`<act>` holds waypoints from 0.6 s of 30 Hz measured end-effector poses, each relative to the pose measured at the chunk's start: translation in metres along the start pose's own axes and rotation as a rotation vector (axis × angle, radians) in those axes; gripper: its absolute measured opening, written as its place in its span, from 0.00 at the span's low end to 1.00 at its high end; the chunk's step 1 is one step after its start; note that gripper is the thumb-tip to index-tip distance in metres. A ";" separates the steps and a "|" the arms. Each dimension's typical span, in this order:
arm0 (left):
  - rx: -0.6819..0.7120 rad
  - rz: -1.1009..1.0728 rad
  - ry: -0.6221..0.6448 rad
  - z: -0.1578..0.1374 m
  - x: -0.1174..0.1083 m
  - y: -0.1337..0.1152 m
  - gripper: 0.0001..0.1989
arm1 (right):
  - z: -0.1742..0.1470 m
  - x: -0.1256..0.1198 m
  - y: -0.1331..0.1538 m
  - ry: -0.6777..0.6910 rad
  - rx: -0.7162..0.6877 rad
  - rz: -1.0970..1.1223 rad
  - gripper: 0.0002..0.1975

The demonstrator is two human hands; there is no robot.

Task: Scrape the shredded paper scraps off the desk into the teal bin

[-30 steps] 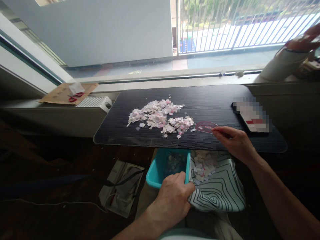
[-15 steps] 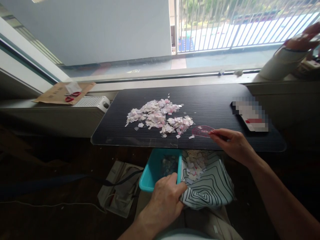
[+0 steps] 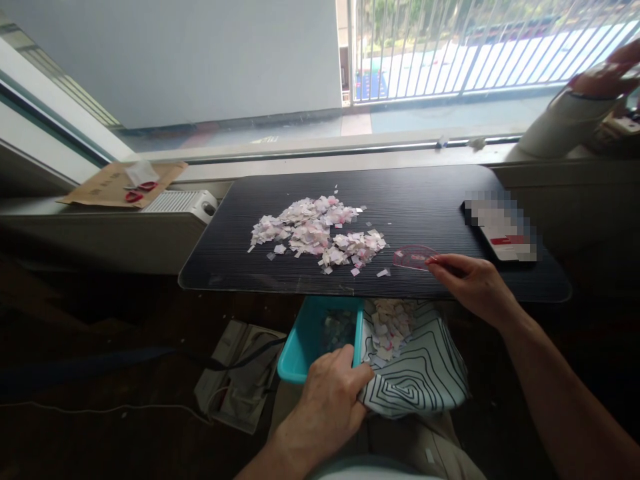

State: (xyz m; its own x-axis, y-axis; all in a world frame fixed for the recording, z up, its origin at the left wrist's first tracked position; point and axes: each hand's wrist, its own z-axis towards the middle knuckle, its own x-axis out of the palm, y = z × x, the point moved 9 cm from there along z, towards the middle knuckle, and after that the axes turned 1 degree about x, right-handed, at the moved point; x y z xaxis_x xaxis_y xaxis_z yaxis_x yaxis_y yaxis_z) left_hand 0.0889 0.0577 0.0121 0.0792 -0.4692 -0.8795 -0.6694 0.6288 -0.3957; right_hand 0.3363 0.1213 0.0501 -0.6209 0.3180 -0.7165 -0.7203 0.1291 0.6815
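My right hand (image 3: 467, 283) pinches one end of a see-through pink plastic protractor (image 3: 414, 257), half-round in outline. It is held low at the black table's near side, just right of a pile of small paper scraps (image 3: 315, 227). Below the table edge, my left hand (image 3: 334, 387) is closed at the near right corner of a turquoise plastic bin (image 3: 295, 363), gripping its rim together with the edge of a black-lined pale cloth bag (image 3: 417, 390). Dark, see-through bits lie in the bin. More paper scraps (image 3: 391, 327) fill the bag's mouth.
The black table (image 3: 425, 200) stands against the window sill. A partly blurred-out phone-like object (image 3: 505, 233) lies at its right. Red-handled scissors (image 3: 140, 191) rest on a brown paper envelope (image 3: 103, 187) at left. A white vase-like object (image 3: 565, 123) stands on the sill.
My right hand has drawn the protractor slightly to the right, away from the paper pile. My left hand keeps its grip on the bin and bag.
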 end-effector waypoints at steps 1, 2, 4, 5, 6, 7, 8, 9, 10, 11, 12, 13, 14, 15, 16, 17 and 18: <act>-0.002 0.000 0.006 0.000 0.000 0.000 0.09 | 0.000 -0.002 -0.001 -0.017 0.015 -0.001 0.12; -0.005 0.000 0.012 0.000 0.000 0.000 0.09 | -0.001 -0.003 -0.001 -0.024 0.024 0.006 0.12; -0.008 0.004 0.016 0.001 0.000 0.000 0.09 | -0.002 -0.001 0.001 -0.003 0.017 0.033 0.13; -0.008 0.006 0.016 0.001 0.000 0.000 0.09 | -0.002 0.001 0.003 0.022 0.002 0.042 0.13; -0.007 0.007 0.018 0.001 0.000 -0.001 0.08 | -0.003 0.003 0.005 0.044 -0.014 0.044 0.13; -0.007 0.008 0.022 0.001 0.000 -0.001 0.08 | -0.004 0.005 0.006 0.060 -0.025 0.036 0.12; -0.007 0.008 0.027 0.001 0.000 -0.001 0.08 | -0.004 0.005 0.007 0.065 -0.028 0.017 0.12; -0.007 0.008 0.031 0.002 0.000 -0.001 0.08 | -0.004 0.003 0.006 0.054 -0.022 -0.008 0.12; -0.006 0.008 0.033 0.002 0.000 -0.001 0.08 | -0.004 0.001 0.005 0.035 -0.011 -0.029 0.13; -0.006 0.009 0.032 0.002 0.000 -0.001 0.08 | -0.004 -0.001 0.005 0.017 -0.001 -0.040 0.13; -0.006 0.010 0.029 0.002 0.000 -0.001 0.07 | -0.004 -0.002 0.005 0.006 0.003 -0.039 0.13; -0.007 0.012 0.026 0.001 0.000 0.000 0.07 | -0.003 -0.001 0.006 0.008 -0.003 -0.029 0.13; -0.006 0.013 0.024 0.001 0.000 0.000 0.07 | -0.003 0.001 0.009 0.022 -0.018 -0.014 0.13; -0.007 0.014 0.023 0.001 0.001 0.000 0.08 | -0.003 0.005 0.012 0.045 -0.040 0.000 0.13; -0.008 0.016 0.022 0.001 0.001 0.001 0.08 | -0.003 0.008 0.015 0.072 -0.064 0.007 0.13; -0.008 0.017 0.021 0.000 0.001 0.001 0.08 | -0.004 0.012 0.018 0.096 -0.084 0.007 0.12; -0.007 0.016 0.023 0.000 0.001 0.001 0.08 | -0.004 0.015 0.021 0.119 -0.099 0.001 0.12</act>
State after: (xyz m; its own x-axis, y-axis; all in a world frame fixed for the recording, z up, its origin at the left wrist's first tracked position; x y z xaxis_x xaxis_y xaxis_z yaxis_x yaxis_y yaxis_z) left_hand 0.0887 0.0577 0.0105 0.0520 -0.4732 -0.8794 -0.6755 0.6319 -0.3800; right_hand 0.3111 0.1246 0.0529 -0.6494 0.2038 -0.7326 -0.7432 0.0336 0.6682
